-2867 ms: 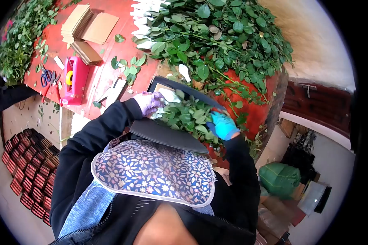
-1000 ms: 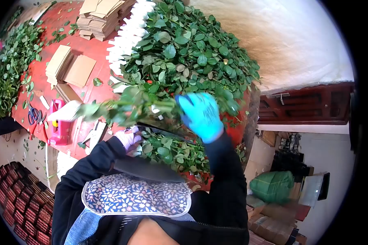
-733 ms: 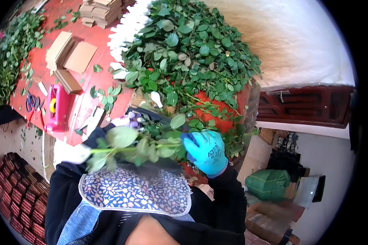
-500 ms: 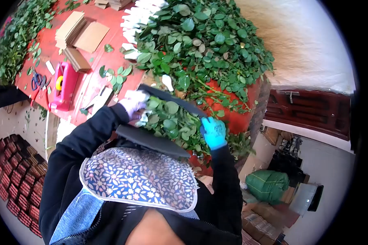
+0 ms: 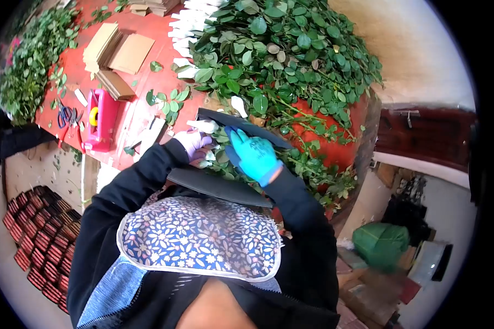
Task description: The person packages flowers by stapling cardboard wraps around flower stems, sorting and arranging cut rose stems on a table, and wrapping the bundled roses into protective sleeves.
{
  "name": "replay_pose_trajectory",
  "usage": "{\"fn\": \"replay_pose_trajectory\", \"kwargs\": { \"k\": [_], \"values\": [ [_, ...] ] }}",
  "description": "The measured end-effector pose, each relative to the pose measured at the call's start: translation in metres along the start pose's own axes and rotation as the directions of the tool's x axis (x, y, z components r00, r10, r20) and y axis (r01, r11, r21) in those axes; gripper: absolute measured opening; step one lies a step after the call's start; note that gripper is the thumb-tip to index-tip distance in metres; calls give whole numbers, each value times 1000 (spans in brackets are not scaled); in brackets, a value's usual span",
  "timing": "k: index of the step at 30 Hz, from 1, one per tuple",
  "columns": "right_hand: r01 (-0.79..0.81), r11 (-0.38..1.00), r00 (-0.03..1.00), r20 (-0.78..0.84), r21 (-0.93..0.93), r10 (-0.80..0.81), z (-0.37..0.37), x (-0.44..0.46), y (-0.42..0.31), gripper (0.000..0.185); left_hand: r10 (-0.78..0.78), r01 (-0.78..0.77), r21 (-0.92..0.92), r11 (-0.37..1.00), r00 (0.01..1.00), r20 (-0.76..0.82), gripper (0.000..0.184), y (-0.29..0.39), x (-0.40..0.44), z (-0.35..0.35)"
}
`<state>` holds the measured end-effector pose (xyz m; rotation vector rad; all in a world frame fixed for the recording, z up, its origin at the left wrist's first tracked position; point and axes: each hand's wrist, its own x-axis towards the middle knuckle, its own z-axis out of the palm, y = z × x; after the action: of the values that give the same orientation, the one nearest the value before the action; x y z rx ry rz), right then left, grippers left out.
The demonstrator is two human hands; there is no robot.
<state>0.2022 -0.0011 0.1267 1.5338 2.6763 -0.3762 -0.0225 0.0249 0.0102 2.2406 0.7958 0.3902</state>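
Note:
My left hand (image 5: 195, 145), in a thin purple glove, is bent round the white-wrapped heads (image 5: 205, 126) at the left end of a stem bundle. My right hand (image 5: 253, 155), in a turquoise and dark blue glove, lies with fingers stretched over the leaves (image 5: 225, 164) of that bundle. The bundle rests between two dark side panels, the far one (image 5: 247, 128) beyond my right fingers and the near one (image 5: 217, 186) against the floral apron (image 5: 203, 236). My right palm hides part of the leaves.
A big leafy pile (image 5: 291, 55) with white-wrapped ends lies on the red table (image 5: 164, 49). Cardboard pieces (image 5: 130, 53), a pink tape dispenser (image 5: 101, 120) and blue-handled scissors (image 5: 64, 116) are at the left. More greenery (image 5: 33, 66) lies far left.
A stem swung in by my right hand now lies in the bundle. My right hand has moved left from the far panel's end onto the leaves, fingers spread. My left hand stays at the white heads.

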Motion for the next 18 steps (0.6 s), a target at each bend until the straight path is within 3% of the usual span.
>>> {"fn": "replay_pose_trajectory", "kwargs": {
  "k": [2,4,6,9,11,12,14,15,16,18],
  "values": [
    [-54,999,998,24,-4,54,26,4,10,42,-59,58,17,998,996,64,43,9,3,0],
    [-77,996,985,150,-39,82,36,4,23,39,-34,34,17,999,999,17,46,18,6,0],
    [-86,996,985,149,-24,89,49,-6,32,36,-20,24,-74,997,998,51,52,16,6,0],
    [-113,994,988,104,-12,114,35,-17,30,31,-213,247,-310,918,967,138,52,27,10,-5],
    [-130,991,988,75,-42,133,32,-20,19,32,-15,20,-65,998,997,69,48,24,2,-8],
    [-139,990,987,73,-34,141,34,-17,16,32,-13,18,-63,998,997,81,48,23,1,-9],
    [-40,999,999,28,36,39,40,-13,13,34,-13,13,6,1000,990,137,42,21,2,-8],
    [57,993,997,49,103,-63,47,-11,21,37,37,-38,16,999,995,88,32,21,2,-4],
    [38,993,998,41,113,-43,44,-9,22,37,48,-50,19,999,993,108,32,21,3,-1],
    [57,987,984,158,150,-81,39,-6,25,38,175,-188,153,970,980,94,23,21,5,5]
  ]
}}
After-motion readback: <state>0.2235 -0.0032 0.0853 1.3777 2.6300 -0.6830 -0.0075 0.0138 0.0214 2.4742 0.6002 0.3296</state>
